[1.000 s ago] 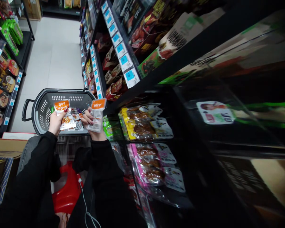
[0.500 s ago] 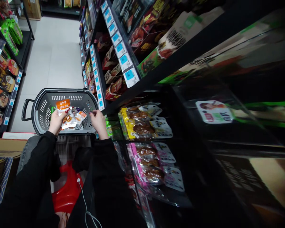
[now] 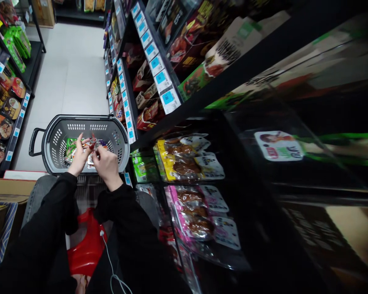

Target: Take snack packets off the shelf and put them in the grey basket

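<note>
A grey shopping basket (image 3: pixel 51 149) with a black rim and handle stands ahead of me, holding several small snack packets, among them a green one (image 3: pixel 69 152). Over its near side, my left hand (image 3: pixel 78 158) has its fingers apart, the thumb reaching toward the other hand. My right hand (image 3: pixel 106 164) meets it there with the fingertips pinched together. Dark red nails show where the hands come close. Whether anything small lies in the pinch is hidden. The packets below are partly covered by both hands.
Shelving with price tags (image 3: pixel 168 99) runs along my right. Yellow-edged packs (image 3: pixel 184 160) and pink-edged packs (image 3: pixel 193 210) of brown food lie on its lower level. Between my legs are a red plastic stool (image 3: pixel 86 249) and a white cable (image 3: pixel 110 259). Cardboard boxes (image 3: pixel 7 188) stand left.
My left hand has let go of the orange-and-white packet, and its fingers have spread. My right hand has moved left from the basket's right rim to beside the left hand.
</note>
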{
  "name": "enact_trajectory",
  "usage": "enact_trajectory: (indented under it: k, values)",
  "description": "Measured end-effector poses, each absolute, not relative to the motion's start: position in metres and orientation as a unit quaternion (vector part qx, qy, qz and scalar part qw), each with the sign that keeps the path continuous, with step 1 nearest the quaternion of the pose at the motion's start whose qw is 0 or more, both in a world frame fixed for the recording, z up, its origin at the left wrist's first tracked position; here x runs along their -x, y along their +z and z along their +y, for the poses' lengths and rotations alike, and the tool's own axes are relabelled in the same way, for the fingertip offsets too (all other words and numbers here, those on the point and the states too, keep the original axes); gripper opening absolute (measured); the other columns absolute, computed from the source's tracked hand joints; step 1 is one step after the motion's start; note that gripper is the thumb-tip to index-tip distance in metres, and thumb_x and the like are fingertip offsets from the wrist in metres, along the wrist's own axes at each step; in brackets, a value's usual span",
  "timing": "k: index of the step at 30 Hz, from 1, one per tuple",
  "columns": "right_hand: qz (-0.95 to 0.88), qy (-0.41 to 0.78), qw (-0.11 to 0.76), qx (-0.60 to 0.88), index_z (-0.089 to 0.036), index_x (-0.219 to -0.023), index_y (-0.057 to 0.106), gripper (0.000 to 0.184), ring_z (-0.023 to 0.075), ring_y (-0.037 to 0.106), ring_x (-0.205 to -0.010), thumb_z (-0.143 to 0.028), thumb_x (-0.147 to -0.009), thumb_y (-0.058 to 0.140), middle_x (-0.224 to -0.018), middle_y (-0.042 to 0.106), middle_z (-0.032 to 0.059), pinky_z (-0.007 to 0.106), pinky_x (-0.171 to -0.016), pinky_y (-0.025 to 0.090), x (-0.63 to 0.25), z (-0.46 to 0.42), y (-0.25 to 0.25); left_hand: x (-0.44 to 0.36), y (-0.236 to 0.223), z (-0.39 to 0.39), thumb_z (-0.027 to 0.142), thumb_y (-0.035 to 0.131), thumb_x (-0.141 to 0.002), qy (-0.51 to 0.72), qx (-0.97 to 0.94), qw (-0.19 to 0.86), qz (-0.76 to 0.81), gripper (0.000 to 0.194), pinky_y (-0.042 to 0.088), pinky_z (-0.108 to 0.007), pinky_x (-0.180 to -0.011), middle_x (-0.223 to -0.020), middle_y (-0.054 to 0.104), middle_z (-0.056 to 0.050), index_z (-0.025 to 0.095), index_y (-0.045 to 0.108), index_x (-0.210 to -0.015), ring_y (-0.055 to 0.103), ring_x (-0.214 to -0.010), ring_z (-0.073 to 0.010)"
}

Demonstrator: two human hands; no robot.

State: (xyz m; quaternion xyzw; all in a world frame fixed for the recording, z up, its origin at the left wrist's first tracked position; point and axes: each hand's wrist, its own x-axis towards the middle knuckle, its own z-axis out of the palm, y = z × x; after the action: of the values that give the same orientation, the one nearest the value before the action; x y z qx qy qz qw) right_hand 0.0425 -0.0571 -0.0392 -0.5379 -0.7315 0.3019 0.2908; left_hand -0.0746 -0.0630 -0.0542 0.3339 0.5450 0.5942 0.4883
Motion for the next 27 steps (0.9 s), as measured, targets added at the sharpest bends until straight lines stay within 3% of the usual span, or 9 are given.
enact_trajectory:
  k: [3,5,8,12,15,20,27]
  values:
    - [-0.788,0.265,0.244,0.499,-0.018,-0.075,0.058,0.013,0.0233,0.056,-0.074,-0.029,-0.079,0.053,-0.075,0.063,0.0116,0.035,-0.075,0.039,-0.034,-0.067,-0.035,0.072,-0.045,-0.065,0.045,0.078,-0.062,0.586,-0.308,0.575,0.481,0.073,0.046,-0.039,-0.095,-0.126,0.060,-0.015,0.019,0.053,-0.126,0.058,-0.114,-0.0286]
    - [-0.819,0.278,0.244,0.438,-0.019,-0.076,0.057,0.014,0.0241,0.056,-0.077,-0.033,-0.077,0.057,-0.078,0.063,0.0109,0.036,-0.078,0.039,-0.036,-0.066,-0.032,0.070,-0.035,-0.067,0.043,0.077,-0.064,0.591,-0.283,0.611,0.444,0.068,0.046,-0.042,-0.095,-0.118,0.065,-0.015,0.018,0.056,-0.124,0.060,-0.112,-0.0305]
    - [-0.789,0.348,0.321,0.393,-0.021,-0.082,0.055,0.020,0.0205,0.055,-0.076,-0.040,-0.079,0.056,-0.079,0.061,0.0061,0.034,-0.076,0.042,-0.047,-0.056,-0.030,0.069,-0.023,-0.068,0.038,0.080,-0.060,0.604,-0.246,0.628,0.425,0.067,0.047,-0.044,-0.095,-0.113,0.068,-0.016,0.016,0.059,-0.120,0.060,-0.111,-0.0320]
    - [-0.654,0.410,0.423,0.476,-0.021,-0.086,0.052,0.023,0.0161,0.055,-0.073,-0.041,-0.077,0.059,-0.086,0.059,0.0040,0.029,-0.070,0.045,-0.059,-0.043,-0.037,0.070,-0.024,-0.067,0.032,0.082,-0.059,0.606,-0.235,0.642,0.407,0.060,0.046,-0.044,-0.098,-0.111,0.068,-0.018,0.012,0.064,-0.113,0.057,-0.116,-0.0334]
    - [-0.631,0.473,0.395,0.470,-0.020,-0.084,0.053,0.028,0.0157,0.056,-0.071,-0.040,-0.071,0.067,-0.082,0.061,0.0017,0.029,-0.070,0.045,-0.060,-0.039,-0.047,0.071,-0.029,-0.067,0.032,0.082,-0.060,0.605,-0.245,0.643,0.400,0.053,0.044,-0.043,-0.101,-0.114,0.067,-0.017,0.012,0.068,-0.107,0.055,-0.119,-0.0336]
    - [-0.595,0.586,0.379,0.399,-0.018,-0.077,0.057,0.021,0.0141,0.057,-0.068,-0.038,-0.072,0.063,-0.073,0.062,-0.0007,0.027,-0.068,0.045,-0.058,-0.037,-0.054,0.072,-0.033,-0.066,0.031,0.084,-0.058,0.598,-0.249,0.648,0.401,0.053,0.042,-0.044,-0.104,-0.114,0.067,-0.017,0.010,0.069,-0.104,0.055,-0.118,-0.0340]
    - [-0.552,0.632,0.388,0.381,-0.018,-0.074,0.059,0.027,0.0147,0.060,-0.070,-0.042,-0.066,0.069,-0.072,0.065,-0.0003,0.029,-0.071,0.049,-0.059,-0.034,-0.052,0.071,-0.029,-0.066,0.031,0.082,-0.061,0.581,-0.255,0.664,0.396,0.055,0.038,-0.044,-0.106,-0.115,0.067,-0.016,0.010,0.067,-0.110,0.053,-0.121,-0.0330]
